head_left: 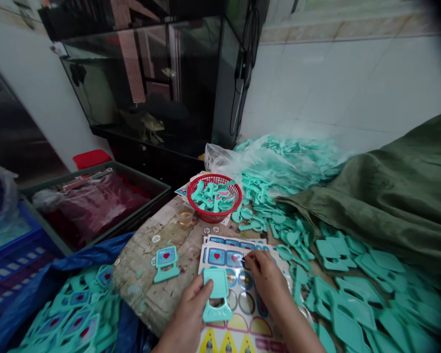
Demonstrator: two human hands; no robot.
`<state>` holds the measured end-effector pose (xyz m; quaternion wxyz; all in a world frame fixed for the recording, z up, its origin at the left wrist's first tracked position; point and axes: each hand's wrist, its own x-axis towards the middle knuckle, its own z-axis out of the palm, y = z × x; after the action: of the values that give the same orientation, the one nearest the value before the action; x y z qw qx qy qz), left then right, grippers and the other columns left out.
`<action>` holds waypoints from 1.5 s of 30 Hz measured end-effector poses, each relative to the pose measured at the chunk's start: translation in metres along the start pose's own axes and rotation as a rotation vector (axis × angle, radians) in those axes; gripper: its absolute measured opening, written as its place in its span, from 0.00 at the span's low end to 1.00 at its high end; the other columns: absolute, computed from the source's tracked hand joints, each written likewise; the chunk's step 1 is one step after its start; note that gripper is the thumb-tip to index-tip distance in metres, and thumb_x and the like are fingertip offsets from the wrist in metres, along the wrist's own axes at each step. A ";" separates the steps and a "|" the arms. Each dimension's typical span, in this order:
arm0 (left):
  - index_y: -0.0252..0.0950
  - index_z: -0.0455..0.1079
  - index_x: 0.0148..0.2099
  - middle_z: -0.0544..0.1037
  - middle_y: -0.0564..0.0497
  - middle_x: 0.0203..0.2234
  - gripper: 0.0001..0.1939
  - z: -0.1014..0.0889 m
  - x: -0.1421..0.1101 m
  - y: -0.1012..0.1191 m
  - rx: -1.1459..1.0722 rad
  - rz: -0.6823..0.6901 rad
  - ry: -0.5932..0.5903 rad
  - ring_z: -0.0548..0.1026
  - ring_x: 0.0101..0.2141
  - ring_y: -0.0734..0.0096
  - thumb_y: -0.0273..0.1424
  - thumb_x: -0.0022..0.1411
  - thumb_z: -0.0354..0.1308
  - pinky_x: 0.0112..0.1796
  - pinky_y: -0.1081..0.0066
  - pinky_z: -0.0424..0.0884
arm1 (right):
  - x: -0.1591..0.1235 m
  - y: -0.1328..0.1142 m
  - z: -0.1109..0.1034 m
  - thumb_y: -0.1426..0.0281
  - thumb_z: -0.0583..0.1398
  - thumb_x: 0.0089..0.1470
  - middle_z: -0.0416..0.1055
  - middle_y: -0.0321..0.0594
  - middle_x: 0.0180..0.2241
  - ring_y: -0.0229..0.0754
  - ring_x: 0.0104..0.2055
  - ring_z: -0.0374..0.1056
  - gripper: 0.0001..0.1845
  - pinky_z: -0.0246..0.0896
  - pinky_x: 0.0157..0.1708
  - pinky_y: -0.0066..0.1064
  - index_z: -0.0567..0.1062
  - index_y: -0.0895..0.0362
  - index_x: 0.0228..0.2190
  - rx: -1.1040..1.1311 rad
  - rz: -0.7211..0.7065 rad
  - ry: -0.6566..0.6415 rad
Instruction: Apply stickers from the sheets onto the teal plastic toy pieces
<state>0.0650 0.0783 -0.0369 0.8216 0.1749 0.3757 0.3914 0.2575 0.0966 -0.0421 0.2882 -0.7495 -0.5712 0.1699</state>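
Over a worn, patterned tabletop (150, 289), a person's left hand (186, 314) grips a teal plastic toy piece (218, 296) between thumb and fingers, raising it just above a stack of sticker sheets (238, 314). The right hand (268, 284) curls over the sheets, its fingertips (250, 261) resting beside a heart sticker; whether they pinch a sticker cannot be told. A matching teal piece with a heart sticker (166, 264) lies on the tabletop to the left of the stack. Loose unstickered pieces (338, 314) spread across the right side, running up to a torn plastic bag (279, 157) full of more and alongside a crumpled green cloth (371, 196). Finished-looking stickered pieces (77, 314) pile on a blue tarp (95, 250) at lower left. Ahead of the sheets, a red plastic basket (226, 182) holds more teal pieces, just beside a small glass of amber liquid (185, 216). A grey crate (147, 179) stands at left, and a dark fish tank (143, 73) stands behind.
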 end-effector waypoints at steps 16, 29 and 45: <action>0.36 0.69 0.47 0.81 0.48 0.35 0.20 0.000 0.000 0.005 -0.064 -0.043 -0.069 0.77 0.40 0.61 0.37 0.52 0.64 0.42 0.65 0.70 | -0.010 0.002 0.004 0.66 0.47 0.57 0.66 0.41 0.32 0.44 0.34 0.64 0.10 0.55 0.33 0.33 0.65 0.53 0.28 -0.182 -0.007 -0.001; 0.36 0.70 0.46 0.80 0.47 0.37 0.18 0.003 0.001 0.006 0.069 -0.040 -0.018 0.77 0.38 0.60 0.36 0.53 0.62 0.39 0.63 0.72 | -0.009 -0.001 0.003 0.59 0.57 0.48 0.66 0.35 0.24 0.42 0.27 0.60 0.11 0.47 0.26 0.31 0.66 0.52 0.23 0.047 0.141 -0.014; 0.37 0.69 0.45 0.80 0.48 0.32 0.20 -0.001 0.001 0.004 0.174 -0.024 -0.008 0.77 0.31 0.63 0.39 0.51 0.62 0.29 0.68 0.70 | -0.027 -0.024 -0.035 0.53 0.62 0.45 0.49 0.25 0.17 0.32 0.20 0.43 0.20 0.41 0.20 0.24 0.62 0.54 0.23 0.989 0.275 -0.158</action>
<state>0.0626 0.0813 -0.0358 0.8093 0.2427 0.4074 0.3465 0.2519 0.0669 -0.0025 0.5389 -0.5766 -0.3389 0.5121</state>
